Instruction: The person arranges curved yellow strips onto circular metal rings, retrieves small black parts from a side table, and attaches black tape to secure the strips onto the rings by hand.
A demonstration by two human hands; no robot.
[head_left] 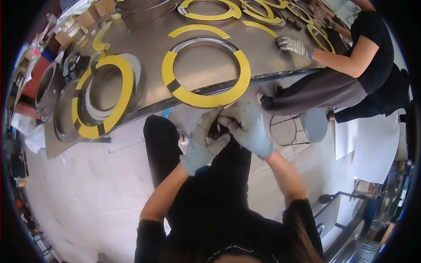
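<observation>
My left hand [205, 136] and my right hand [250, 129], both in pale grey-blue work gloves, meet above my lap with fingers curled and fingertips pinched close together. A small dark patch shows between them; whether it is an object or my trousers behind, I cannot tell. Just beyond my fingers, a ring of yellow segments [241, 83] lies over a grey metal ring [206, 40] and overhangs the table's front edge. Dark strips cross the yellow band at its lower left, and the segment at its far side is absent. A loose yellow arc [198, 29] rests behind it.
The metal table [151, 65] carries more yellow rings, one leaning at the left [127, 83]. At the right a co-worker [372, 48] sits with a gloved hand [294, 45] on the table. A round stool [313, 126] stands below. Boxes and tools crowd the far left.
</observation>
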